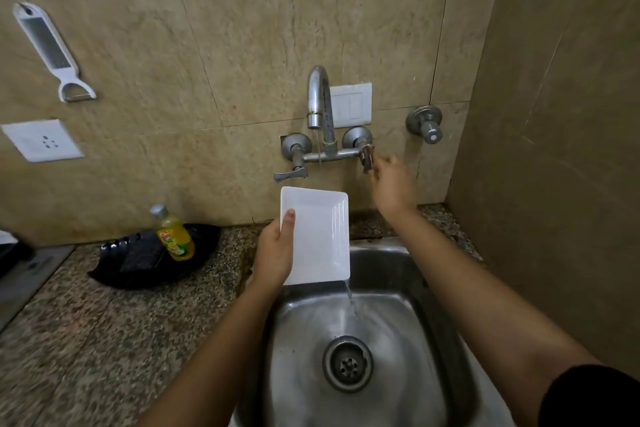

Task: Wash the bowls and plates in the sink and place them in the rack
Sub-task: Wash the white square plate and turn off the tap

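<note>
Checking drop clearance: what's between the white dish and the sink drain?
In the head view, only water pouring off the white dish at its near right corner into the bare steel sink, short of the drain.

Plain white plate (322, 236), no pattern on it at all. Sink (381, 267) and tap (318, 94) are both dull silver-grey steel. The counter (104, 322) is speckled granite, brown and beige with black flecks. Wall tiles (242, 28) are tan, faintly marbled. Far left: a yellow soap bottle (175, 236) with a red label and silver cap, and a black tray (138, 270). Grater (48, 48) and socket (41, 140) are white.
</note>
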